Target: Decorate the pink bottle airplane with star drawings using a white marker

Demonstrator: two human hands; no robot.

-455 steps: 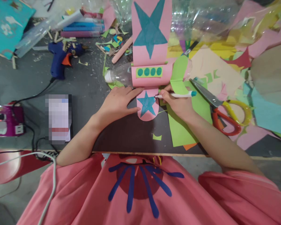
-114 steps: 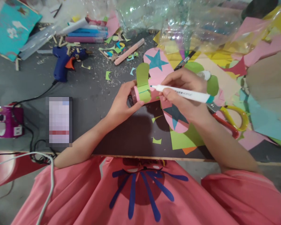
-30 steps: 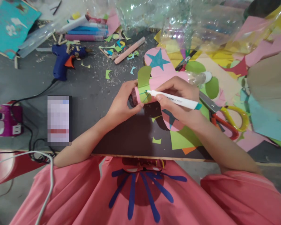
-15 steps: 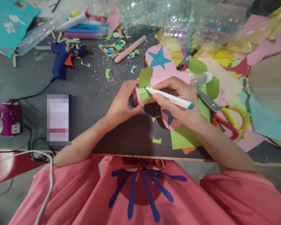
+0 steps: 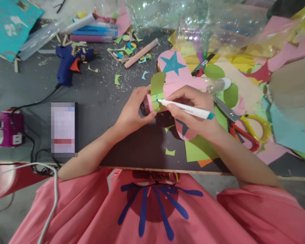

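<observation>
While right fingers [image 5: 173,109] pinch marker [image 5: 188,109] | left fingers [image 5: 147,118] clasp bottle [image 5: 172,88] | green strip [image 5: 155,107] has gained teal lines [image 5: 157,99]

Along the white marker [image 5: 188,109] runs small lettering — seemingly "ACRYLIC" — the rest too blurred to read.

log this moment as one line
left fingers: around bottle base | right fingers: holding marker, tip at green strip | scissors: unheld

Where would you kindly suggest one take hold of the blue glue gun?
I'd probably take the glue gun by its blue handle, from the near side: it lies flat, with that handle pointing toward us and the nozzle pointing right.
</observation>
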